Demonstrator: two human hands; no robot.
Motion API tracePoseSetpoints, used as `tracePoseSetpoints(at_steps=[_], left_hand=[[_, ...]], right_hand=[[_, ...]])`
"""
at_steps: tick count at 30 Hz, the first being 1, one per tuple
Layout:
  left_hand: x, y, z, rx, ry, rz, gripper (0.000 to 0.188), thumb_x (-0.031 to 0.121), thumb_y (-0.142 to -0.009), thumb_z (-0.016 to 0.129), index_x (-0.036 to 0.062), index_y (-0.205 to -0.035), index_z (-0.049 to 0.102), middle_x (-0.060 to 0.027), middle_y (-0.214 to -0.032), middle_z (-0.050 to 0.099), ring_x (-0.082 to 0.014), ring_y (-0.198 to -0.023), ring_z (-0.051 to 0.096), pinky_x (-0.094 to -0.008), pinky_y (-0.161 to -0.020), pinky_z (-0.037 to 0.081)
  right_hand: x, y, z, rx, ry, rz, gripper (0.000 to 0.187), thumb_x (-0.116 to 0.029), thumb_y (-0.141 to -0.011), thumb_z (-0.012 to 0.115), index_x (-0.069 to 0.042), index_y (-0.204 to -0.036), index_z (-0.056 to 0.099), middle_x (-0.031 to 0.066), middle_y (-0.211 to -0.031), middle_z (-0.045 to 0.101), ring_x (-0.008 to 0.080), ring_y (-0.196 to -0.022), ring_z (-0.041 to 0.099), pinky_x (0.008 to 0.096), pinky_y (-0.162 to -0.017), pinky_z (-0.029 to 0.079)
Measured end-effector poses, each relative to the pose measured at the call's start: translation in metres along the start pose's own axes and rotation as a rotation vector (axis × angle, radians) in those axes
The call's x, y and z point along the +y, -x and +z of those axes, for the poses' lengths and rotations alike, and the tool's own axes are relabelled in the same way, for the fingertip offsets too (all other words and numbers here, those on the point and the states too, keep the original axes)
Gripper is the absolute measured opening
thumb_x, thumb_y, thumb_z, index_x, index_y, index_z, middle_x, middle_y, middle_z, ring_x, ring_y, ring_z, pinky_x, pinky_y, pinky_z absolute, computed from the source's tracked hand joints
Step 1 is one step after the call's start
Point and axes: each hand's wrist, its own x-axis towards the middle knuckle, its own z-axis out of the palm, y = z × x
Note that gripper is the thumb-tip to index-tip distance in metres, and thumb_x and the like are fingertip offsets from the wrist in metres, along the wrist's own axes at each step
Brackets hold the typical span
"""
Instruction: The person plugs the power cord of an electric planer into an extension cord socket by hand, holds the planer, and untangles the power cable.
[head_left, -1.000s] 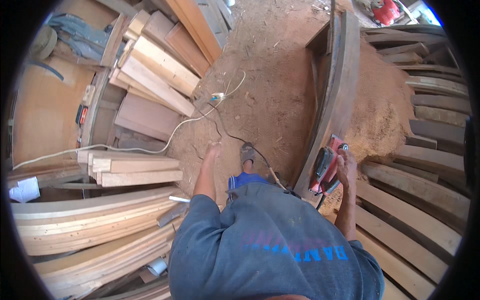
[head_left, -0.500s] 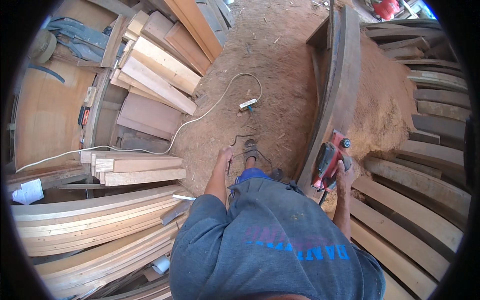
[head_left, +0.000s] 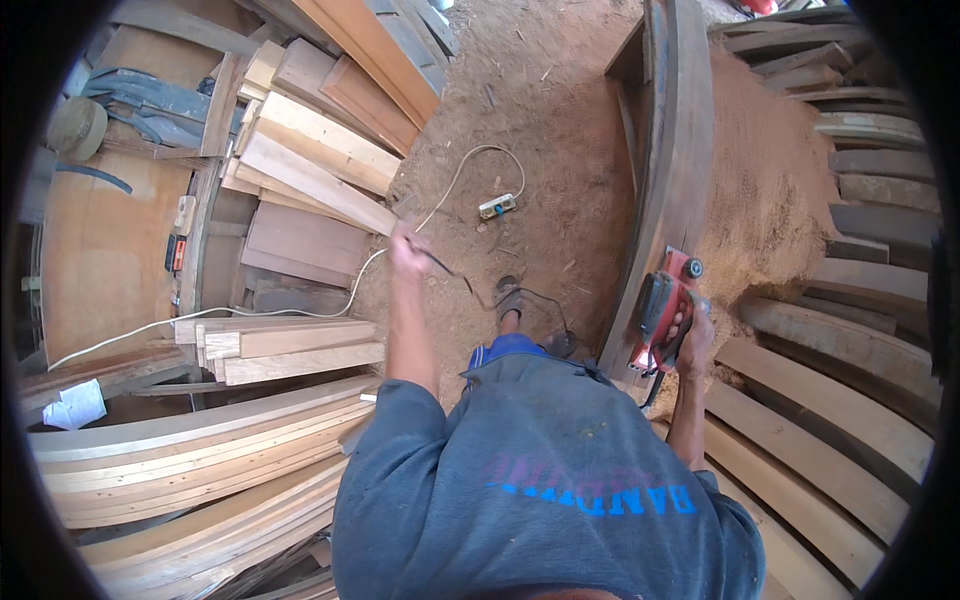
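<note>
Left hand [head_left: 409, 250] has moved forward, clutching black cord [head_left: 447, 267]; right hand [head_left: 694, 340] grips red planer [head_left: 671, 302].

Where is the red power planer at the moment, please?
In the head view, the red power planer is right of centre, at the near end of the curved wooden beam, in the right hand.

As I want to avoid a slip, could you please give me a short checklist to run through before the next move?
1. Right hand gripping the red planer: ok, curled around its handle.
2. Red planer supported: ok, on the curved wooden beam.
3. Left hand holding the black cord: ok.
4. Black cord clear of the forward foot: not ok, it loops close by.
5. Power strip away from the feet: ok, on the ground ahead.
6. Red planer switched off: cannot tell.
</note>
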Motion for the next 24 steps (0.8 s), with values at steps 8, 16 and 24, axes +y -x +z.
tracePoseSetpoints(at_steps=[8, 16, 24], left_hand=[[0.173, 0.094, 0.151, -0.667, 0.116, 0.507, 0.040, 0.024, -0.104, 0.044, 0.0051, -0.139, 0.046, 0.0066, -0.061, 0.040, -0.0053, -0.050, 0.039, -0.0244, -0.051, 0.039], [0.030, -0.004, -0.023, 0.026, -0.117, -0.031, 0.021, 0.030, -0.094, 0.063, 0.0158, -0.080, 0.059, 0.0034, -0.055, 0.046, -0.0126, -0.047, 0.044, -0.0305, -0.045, 0.037], [-0.097, 0.010, -0.118, 0.389, -0.185, -0.304, 0.024, 0.021, -0.092, 0.061, 0.0129, -0.071, 0.054, -0.0011, -0.058, 0.049, -0.0169, -0.049, 0.047, -0.0349, -0.049, 0.041]], right_hand=[[-0.034, -0.006, 0.005, -0.048, 0.015, -0.011, 0.034, -0.043, -0.101, 0.050, -0.010, -0.095, 0.059, -0.0029, -0.072, 0.059, 0.0057, -0.054, 0.054, 0.0205, -0.045, 0.045], [-0.004, -0.016, -0.004, -0.142, 0.062, -0.091, 0.031, -0.038, -0.102, 0.048, -0.009, -0.097, 0.058, -0.0015, -0.075, 0.061, 0.0079, -0.057, 0.057, 0.0238, -0.050, 0.049], [0.003, -0.010, -0.004, -0.112, 0.075, -0.105, 0.034, -0.039, -0.103, 0.048, -0.007, -0.107, 0.059, -0.0012, -0.079, 0.061, 0.0076, -0.060, 0.058, 0.0233, -0.053, 0.049]])
